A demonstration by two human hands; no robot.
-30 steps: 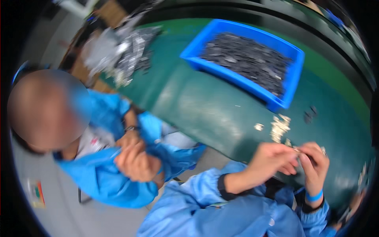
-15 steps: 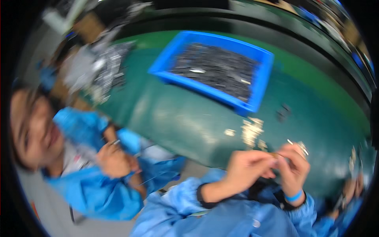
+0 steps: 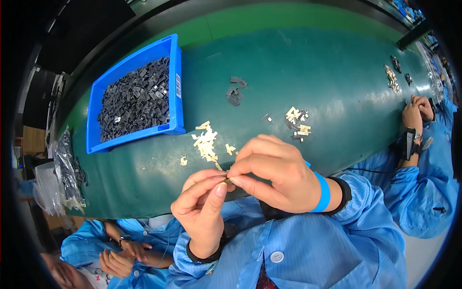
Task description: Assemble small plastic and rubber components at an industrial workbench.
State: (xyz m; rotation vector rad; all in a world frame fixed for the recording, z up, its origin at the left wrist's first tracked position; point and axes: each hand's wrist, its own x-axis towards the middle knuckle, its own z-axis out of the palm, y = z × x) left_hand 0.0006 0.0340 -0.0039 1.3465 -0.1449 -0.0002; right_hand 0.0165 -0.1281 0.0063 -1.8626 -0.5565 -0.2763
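My left hand [image 3: 204, 207] and my right hand [image 3: 279, 173] meet fingertip to fingertip over the near edge of the green table. Both are closed in a pinch around one spot, where a tiny part is mostly covered by the fingers; its kind cannot be made out. Just beyond the fingertips lies a loose pile of small cream-coloured pieces [image 3: 206, 146], with a few single ones beside it. To the right of that pile sits a mixed cluster of small black and cream pieces [image 3: 297, 123]. Several flat dark grey pieces [image 3: 235, 91] are scattered farther back.
A blue tray [image 3: 176, 96] full of small dark grey pieces stands at the left on the green table mat [image 3: 269, 62]. Clear plastic bags [image 3: 65, 168] lie at the left end. Co-workers' hands show at lower left [image 3: 122, 257] and far right [image 3: 417, 113].
My view has swung to the right, so the tray now appears farther left and the mixed cluster shows clearly. My hands are still pinched together.
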